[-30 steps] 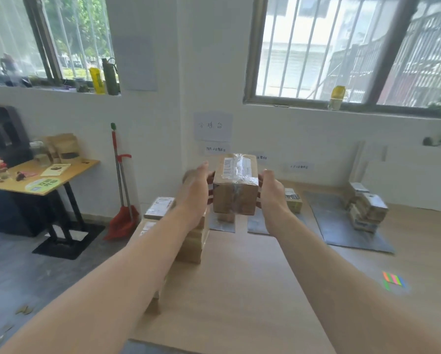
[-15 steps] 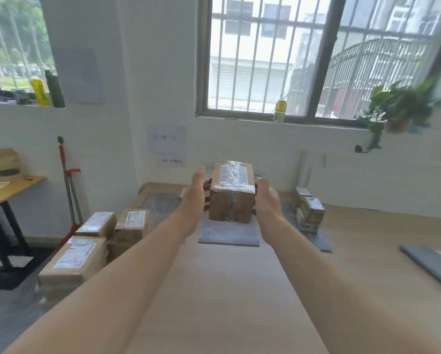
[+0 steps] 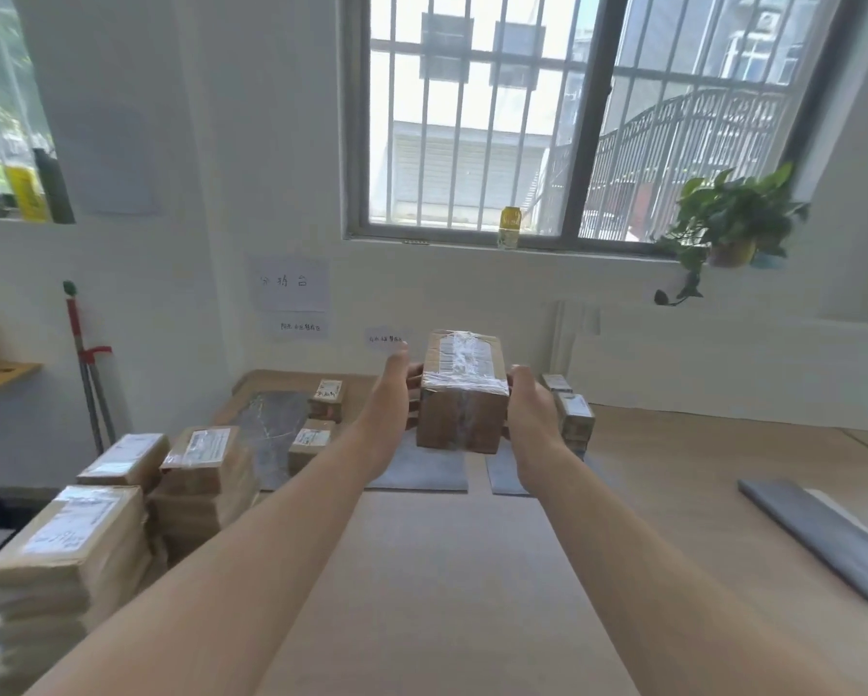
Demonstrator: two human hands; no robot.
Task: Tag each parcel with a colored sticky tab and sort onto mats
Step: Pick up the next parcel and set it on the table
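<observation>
I hold a brown cardboard parcel (image 3: 461, 394), wrapped in clear tape with a white label on top, out in front of me above the far part of the table. My left hand (image 3: 390, 409) grips its left side and my right hand (image 3: 531, 419) grips its right side. It hangs over a grey mat (image 3: 421, 472) in the middle. A second grey mat (image 3: 268, 427) at the far left carries two small parcels (image 3: 312, 442). A third mat (image 3: 504, 474) lies to the right, beside a stack of small parcels (image 3: 575, 416). No sticky tab is visible.
Stacks of untagged parcels (image 3: 120, 504) stand at the table's left edge. A dark grey folded mat (image 3: 823, 535) lies at the right. A red broom (image 3: 87, 369) leans on the wall at the left. A potted plant (image 3: 728, 223) sits on the sill.
My view has swung to the right and the parcel has travelled with both hands from above the left parcel stacks to above the middle mat.
</observation>
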